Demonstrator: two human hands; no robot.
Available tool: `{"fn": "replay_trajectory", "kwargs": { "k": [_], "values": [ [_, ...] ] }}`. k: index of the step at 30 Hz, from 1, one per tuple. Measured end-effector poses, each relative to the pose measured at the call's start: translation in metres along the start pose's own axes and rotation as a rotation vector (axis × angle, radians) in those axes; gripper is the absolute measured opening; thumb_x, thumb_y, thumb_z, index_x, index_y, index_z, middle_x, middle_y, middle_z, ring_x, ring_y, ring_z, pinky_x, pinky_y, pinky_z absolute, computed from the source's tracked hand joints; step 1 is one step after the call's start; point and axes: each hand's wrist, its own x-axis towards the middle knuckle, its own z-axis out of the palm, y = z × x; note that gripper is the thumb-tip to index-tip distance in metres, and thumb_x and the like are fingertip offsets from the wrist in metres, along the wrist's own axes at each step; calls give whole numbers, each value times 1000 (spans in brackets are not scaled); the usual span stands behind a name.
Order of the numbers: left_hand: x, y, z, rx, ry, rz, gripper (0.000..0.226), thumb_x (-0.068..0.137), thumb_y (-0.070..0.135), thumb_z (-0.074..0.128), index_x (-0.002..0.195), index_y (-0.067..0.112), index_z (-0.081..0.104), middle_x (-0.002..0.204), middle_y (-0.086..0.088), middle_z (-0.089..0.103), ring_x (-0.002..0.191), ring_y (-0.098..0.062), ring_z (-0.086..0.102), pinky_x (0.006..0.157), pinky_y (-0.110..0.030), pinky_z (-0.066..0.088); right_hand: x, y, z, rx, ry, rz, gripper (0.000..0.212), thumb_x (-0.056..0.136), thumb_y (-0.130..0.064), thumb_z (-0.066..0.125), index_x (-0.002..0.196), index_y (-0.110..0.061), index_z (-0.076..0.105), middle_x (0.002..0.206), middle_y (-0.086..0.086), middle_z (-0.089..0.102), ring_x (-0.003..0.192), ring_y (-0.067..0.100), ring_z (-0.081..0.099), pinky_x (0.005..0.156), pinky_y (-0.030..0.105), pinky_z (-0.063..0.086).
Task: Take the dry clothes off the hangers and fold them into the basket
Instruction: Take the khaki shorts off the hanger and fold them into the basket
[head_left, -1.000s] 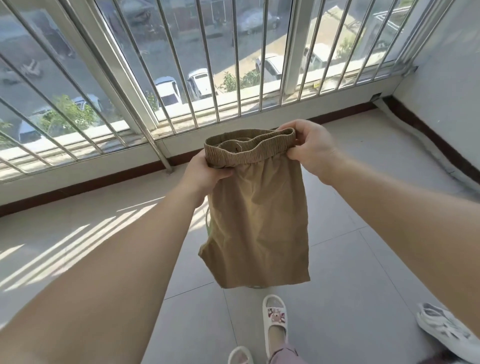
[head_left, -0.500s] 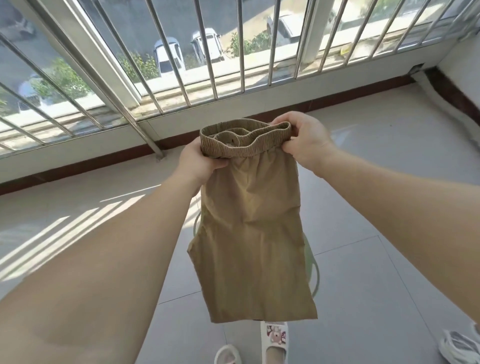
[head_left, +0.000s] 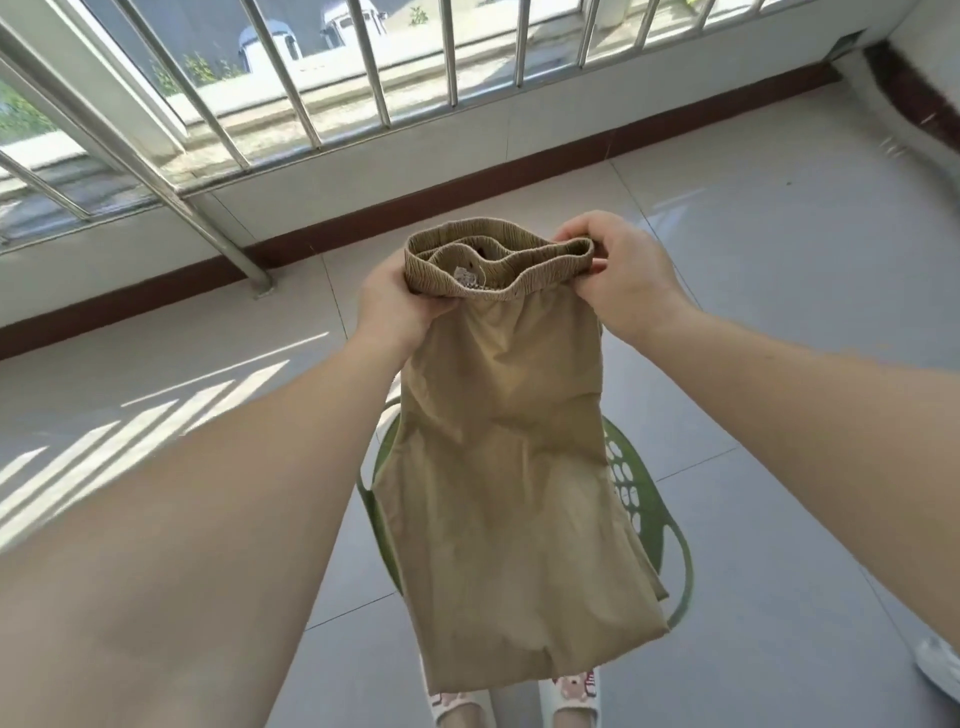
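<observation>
Both hands (head_left: 395, 306) (head_left: 623, 280) tightly pinch the shorts' waistband (head_left: 498, 291).

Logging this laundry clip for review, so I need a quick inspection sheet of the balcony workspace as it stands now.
Surface: grey tiled floor, sunlit stripes at left.
Job's things: khaki shorts held up by the elastic waistband, hanging over a green perforated basket, mostly hidden behind them; no hanger in view.
Clutter: white shoe at the right edge; slippers on the person's feet.
Grippers: left hand and right hand each grip one end of the waistband.
Cables: nothing seen.
Surroundings: metal window bars, parked cars outside, brown skirting.
</observation>
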Motion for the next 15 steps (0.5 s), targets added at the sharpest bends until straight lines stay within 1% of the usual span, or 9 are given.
{"fn": "replay_trajectory", "kwargs": {
  "k": [2, 4, 6, 8, 9, 11, 12, 14, 15],
  "values": [
    [12, -5, 2, 16, 3, 40, 49, 67, -1, 79, 111, 10, 63, 100, 4, 63, 96, -11, 58, 88, -22, 49, 8, 3, 2, 5, 34, -20, 44, 76, 11, 50, 85, -31, 58, 85, -11, 59, 95, 22, 61, 90, 39, 51],
    [26, -7, 3, 67, 7, 95, 48, 66, 5, 81, 110, 11, 64, 102, 5, 64, 98, -11, 60, 93, -28, 49, 17, 4, 5, 6, 77, -46, 42, 76, 11, 51, 87, -29, 59, 82, -17, 57, 93, 20, 61, 89, 38, 51],
    [41, -8, 3, 105, 8, 135, 47, 65, 12, 82, 109, 13, 66, 104, 4, 66, 100, -13, 61, 95, -33, 49, 25, 4, 6, 3, 111, -70, 42, 74, 10, 51, 87, -30, 58, 82, -18, 57, 91, 19, 61, 88, 38, 51],
    [52, -8, 3, 130, 11, 150, 45, 65, 18, 82, 108, 14, 66, 105, 3, 67, 102, -15, 62, 94, -35, 49, 31, 5, 7, 3, 140, -89, 41, 73, 9, 51, 87, -29, 58, 81, -18, 56, 88, 16, 58, 87, 38, 51],
    [55, -10, 4, 131, 9, 147, 46, 65, 19, 82, 108, 13, 66, 105, 3, 67, 102, -15, 62, 94, -35, 49, 33, 6, 8, 5, 151, -88, 41, 73, 10, 50, 88, -28, 58, 81, -18, 55, 87, 14, 57, 87, 38, 51],
    [54, -15, 8, 120, 1, 144, 46, 66, 18, 82, 108, 11, 66, 104, 4, 66, 100, -13, 61, 94, -29, 48, 32, 14, 13, 6, 149, -62, 40, 73, 11, 49, 90, -24, 60, 80, -17, 54, 85, 14, 56, 86, 39, 51],
    [49, -19, 11, 107, -6, 145, 46, 66, 16, 82, 109, 10, 65, 103, 5, 65, 99, -11, 60, 92, -24, 48, 28, 21, 17, 1, 136, -42, 40, 73, 11, 49, 92, -22, 61, 79, -17, 54, 85, 17, 57, 86, 40, 50],
    [36, -35, 15, 65, -27, 117, 48, 67, 12, 82, 111, 8, 63, 105, 1, 65, 98, -10, 59, 87, -16, 47, 16, 32, 27, -14, 102, 6, 40, 73, 10, 51, 92, -23, 62, 79, -13, 55, 87, 25, 60, 86, 43, 50],
    [28, -44, 16, 46, -43, 83, 47, 67, 12, 82, 111, 8, 63, 105, 0, 65, 98, -10, 59, 87, -16, 48, 9, 39, 32, -15, 77, 31, 40, 74, 10, 52, 92, -24, 62, 80, -10, 56, 89, 28, 61, 86, 44, 50]
  ]
}}
